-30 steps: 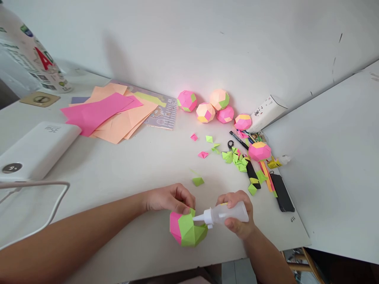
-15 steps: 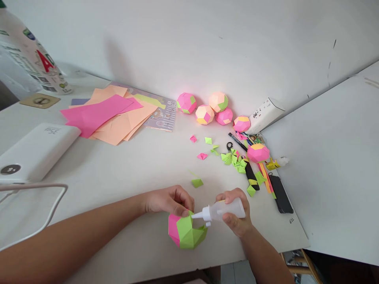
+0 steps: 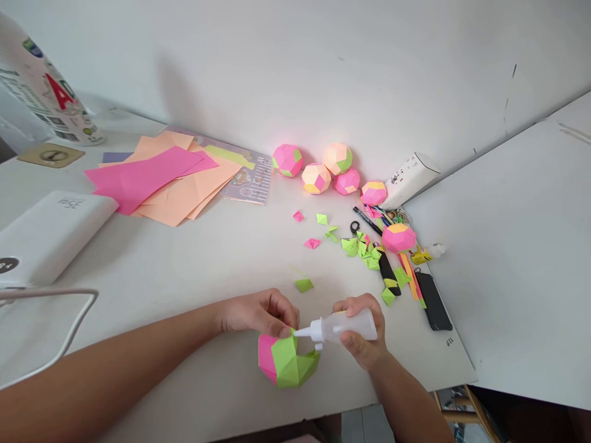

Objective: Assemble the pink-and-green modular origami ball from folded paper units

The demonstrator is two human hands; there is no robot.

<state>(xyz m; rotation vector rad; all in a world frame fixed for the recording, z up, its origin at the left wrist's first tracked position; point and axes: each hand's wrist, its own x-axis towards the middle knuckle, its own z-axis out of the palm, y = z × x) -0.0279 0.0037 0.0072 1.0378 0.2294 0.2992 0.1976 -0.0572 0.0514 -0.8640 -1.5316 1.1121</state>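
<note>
My left hand (image 3: 258, 312) is closed on the upper rim of an unfinished pink and green paper ball (image 3: 285, 362) near the table's front edge. My right hand (image 3: 364, 335) grips a small white glue bottle (image 3: 340, 327), held sideways. Its nozzle tip points left and touches the ball's open rim by my left fingers. A folded green paper piece (image 3: 303, 285) lies just behind my hands.
Several finished paper balls (image 3: 316, 178) sit by the wall, one more (image 3: 398, 237) beside loose green pieces (image 3: 364, 249), a pen and a dark phone (image 3: 433, 301). Pink and peach sheets (image 3: 161, 178) lie at the left, with a white power bank (image 3: 48, 235) and cable.
The glue nozzle has shifted slightly left and up along the ball's rim. Both hands keep their grips; the view has drifted a little.
</note>
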